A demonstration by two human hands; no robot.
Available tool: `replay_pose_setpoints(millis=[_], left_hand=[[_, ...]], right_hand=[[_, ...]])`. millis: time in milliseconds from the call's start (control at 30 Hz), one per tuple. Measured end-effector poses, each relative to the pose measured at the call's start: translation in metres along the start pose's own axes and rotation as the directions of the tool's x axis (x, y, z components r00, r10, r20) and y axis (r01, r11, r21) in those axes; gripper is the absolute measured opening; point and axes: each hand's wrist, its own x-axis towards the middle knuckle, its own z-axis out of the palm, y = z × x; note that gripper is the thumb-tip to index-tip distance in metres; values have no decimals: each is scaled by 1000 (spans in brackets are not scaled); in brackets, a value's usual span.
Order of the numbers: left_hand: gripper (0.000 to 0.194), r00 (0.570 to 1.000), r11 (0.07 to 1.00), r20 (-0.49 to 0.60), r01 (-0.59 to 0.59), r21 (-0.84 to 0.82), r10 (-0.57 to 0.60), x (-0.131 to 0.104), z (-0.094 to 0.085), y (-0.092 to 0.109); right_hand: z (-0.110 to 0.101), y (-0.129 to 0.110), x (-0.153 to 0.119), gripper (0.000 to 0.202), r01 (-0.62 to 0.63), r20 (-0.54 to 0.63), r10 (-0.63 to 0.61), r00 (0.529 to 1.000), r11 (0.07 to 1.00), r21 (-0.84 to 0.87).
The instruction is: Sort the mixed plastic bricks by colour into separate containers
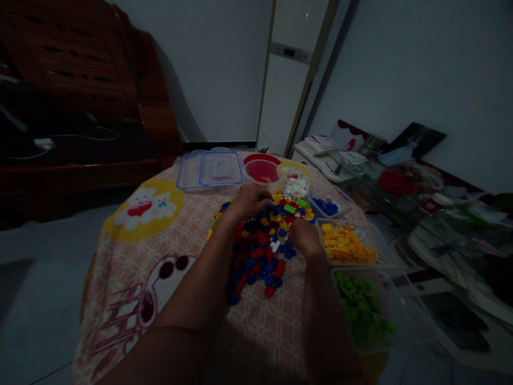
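Curled left grip and curled right grip at mixed plastic building bricks, cannot tell whether either pinches one, bricks heaped on the bench, clear tub of yellow bricks just right, red bowl beyond

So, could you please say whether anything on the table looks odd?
Nothing looks damaged or tipped over, though the picture is dark. Mixed pieces lie loose on the tablecloth near the left hand and right hand, untidy beside the yellow pieces and green pieces, which sit in clear tubs.
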Motion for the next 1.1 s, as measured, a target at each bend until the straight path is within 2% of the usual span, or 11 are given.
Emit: replay_pose_setpoints(millis=[167, 300, 400, 500, 533, 600, 667, 733, 900, 1000, 1100], left_hand=[[22, 1000, 1000, 5, 8, 5, -8, 0, -3, 0], [22, 1000, 1000, -7, 16, 2, -16, -1, -5, -1], [21, 1000, 1000, -29, 10, -20, -11, -2, -4, -3], [21, 999, 999, -39, 2, -36, -3, -1, -3, -6], [21, 999, 999, -36, -2, -44, 1, -1, -3, -7], [20, 999, 998, -34, 1, -64, -3, -2, -3, -8], [20, 999, 997, -28, 14, -76, -16, -2, -4, -9], [20, 999, 997, -24, 31, -75, -33, -2, -5, -10], [22, 998, 997, -38, 47, -54, -49, -4, -8, -13], [23, 996, 997, -57, 65, -52, -68, -5, -12, -20], [21, 991, 994, -87, 102, -26, -104, -6, -17, -33]], right_hand=[[-7, 4, -1, 23, 84, -58, -79, 995, 993, 84], [-7, 10, 0, 19, 70, -113, -33, 993, 936, 346], [-2, 12, 11, 22, 9, -87, 48, 995, 831, 555], [-5, 9, 33, 31, -24, -113, 166, 980, 653, 757], [-10, 9, 42, 36, -2, -155, 227, 962, 570, 822], [-21, 9, 54, 47, 99, -270, 355, 895, 434, 896], [-31, 10, 59, 52, 199, -354, 402, 844, 378, 904], [-33, 13, 54, 48, 225, -378, 397, 836, 379, 898], [-12, 13, 27, 38, 182, -350, 290, 891, 478, 860], [-1, 8, 14, 37, 151, -333, 230, 914, 570, 807], [6, 2, -3, 34, 118, -372, 223, 901, 699, 705]])
